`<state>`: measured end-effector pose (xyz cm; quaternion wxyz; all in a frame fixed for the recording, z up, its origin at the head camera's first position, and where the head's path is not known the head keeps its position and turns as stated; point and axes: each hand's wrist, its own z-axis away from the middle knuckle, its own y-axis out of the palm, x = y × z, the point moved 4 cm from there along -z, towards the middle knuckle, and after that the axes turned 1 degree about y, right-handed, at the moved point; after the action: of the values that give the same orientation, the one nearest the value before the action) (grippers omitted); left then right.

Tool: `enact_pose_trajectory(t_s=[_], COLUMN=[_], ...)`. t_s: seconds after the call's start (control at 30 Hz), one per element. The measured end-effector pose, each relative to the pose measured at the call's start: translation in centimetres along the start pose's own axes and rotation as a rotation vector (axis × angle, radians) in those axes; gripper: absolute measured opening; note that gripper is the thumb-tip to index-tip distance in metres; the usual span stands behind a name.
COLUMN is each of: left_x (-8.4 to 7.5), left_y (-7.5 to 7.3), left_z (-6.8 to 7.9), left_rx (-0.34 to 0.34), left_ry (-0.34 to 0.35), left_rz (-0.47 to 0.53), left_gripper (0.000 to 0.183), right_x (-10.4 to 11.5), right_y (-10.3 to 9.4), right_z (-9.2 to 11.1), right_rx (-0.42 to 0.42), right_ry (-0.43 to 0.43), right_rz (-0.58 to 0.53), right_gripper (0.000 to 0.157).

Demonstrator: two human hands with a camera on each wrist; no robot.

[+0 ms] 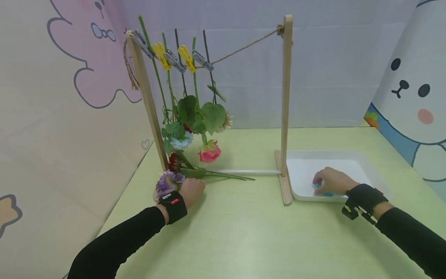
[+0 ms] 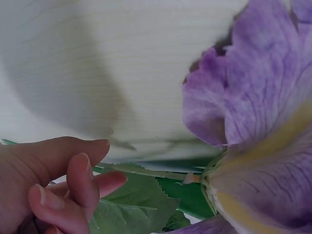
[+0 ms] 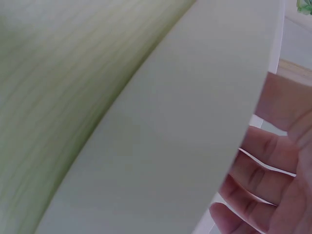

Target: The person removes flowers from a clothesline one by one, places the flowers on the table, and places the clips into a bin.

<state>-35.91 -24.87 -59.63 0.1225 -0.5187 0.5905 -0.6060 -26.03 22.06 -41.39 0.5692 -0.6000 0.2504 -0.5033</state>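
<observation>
A purple flower (image 1: 168, 183) lies on the table at the foot of the left post. My left hand (image 1: 192, 190) is right beside its bloom, and in the left wrist view the thumb and curled fingers pinch its green stem (image 2: 156, 172). Next to it rests a dark red flower (image 1: 174, 162). Inside the white tray (image 1: 379, 186), my right hand (image 1: 332, 181) holds a teal clothespin (image 1: 317, 186) at its fingertips, mostly covered by the fingers. More teal shows under the palm. In the right wrist view the tray wall hides the fingertips.
A wooden rack with a right post (image 1: 286, 97) and a left post (image 1: 148, 100) carries a sagging rope (image 1: 245, 47). Several flowers, among them a pink rose (image 1: 210, 152), hang upside down from grey and yellow clothespins (image 1: 186, 58). A white bar (image 1: 247, 171) joins the posts low down.
</observation>
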Motion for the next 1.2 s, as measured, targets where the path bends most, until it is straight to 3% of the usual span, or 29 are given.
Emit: enact_pose_trajectory(t_s=[0.1, 0.2, 0.27, 0.33, 0.37, 0.4, 0.43, 0.5, 0.57, 0.6, 0.63, 0.93, 1.2], left_x=[-0.3, -0.4, -0.3, -0.2, -0.2, -0.1, -0.2, -0.3, -0.3, -0.3, -0.4, -0.4, -0.1], left_y=[-9.9, -16.1, -14.7, -12.8, -11.6, -11.5, -11.8, -15.6, -18.8, -20.7, -21.5, -21.8, -22.5], left_z=[0.2, 0.2, 0.2, 0.0, 0.0, 0.0, -0.1, 0.0, 0.2, 0.3, 0.3, 0.3, 0.2], left_rx=[0.008, 0.072, -0.002, 0.020, -0.032, -0.009, 0.018, 0.084, 0.066, 0.102, 0.077, 0.028, 0.078], left_ry=[-0.008, -0.018, 0.000, 0.000, 0.013, 0.012, 0.009, 0.007, 0.023, 0.017, 0.024, 0.026, 0.021], left_rz=[0.030, 0.046, 0.021, 0.015, 0.005, 0.015, 0.028, 0.064, 0.061, 0.068, 0.059, 0.033, 0.085], left_gripper=[0.036, 0.035, 0.040, 0.041, 0.042, 0.042, 0.042, 0.038, 0.038, 0.037, 0.039, 0.038, 0.030], right_x=[0.0, 0.0, 0.1, 0.3, 0.4, 0.4, 0.4, 0.4, 0.3, 0.2, 0.1, -0.2, 1.0], right_y=[0.2, 0.3, 0.3, 0.3, 0.2, 0.2, 0.2, 0.2, 0.3, 0.3, 0.3, -0.2, -3.6], right_z=[-0.1, -0.1, 0.0, 0.0, 0.1, 0.1, 0.1, 0.2, 0.1, 0.1, 0.1, -0.2, -0.4], right_rx=[0.006, 0.007, 0.006, 0.004, 0.002, 0.000, -0.003, -0.008, -0.012, -0.013, -0.013, 0.000, -0.073], right_ry=[0.002, 0.005, 0.001, -0.002, -0.005, -0.009, -0.014, -0.024, -0.031, -0.033, -0.032, 0.000, -0.035], right_rz=[0.007, 0.009, 0.011, 0.010, 0.010, 0.013, 0.014, 0.020, 0.024, 0.023, 0.021, 0.025, 0.043], right_gripper=[0.030, 0.029, 0.029, 0.029, 0.029, 0.028, 0.028, 0.026, 0.025, 0.024, 0.024, 0.025, 0.025])
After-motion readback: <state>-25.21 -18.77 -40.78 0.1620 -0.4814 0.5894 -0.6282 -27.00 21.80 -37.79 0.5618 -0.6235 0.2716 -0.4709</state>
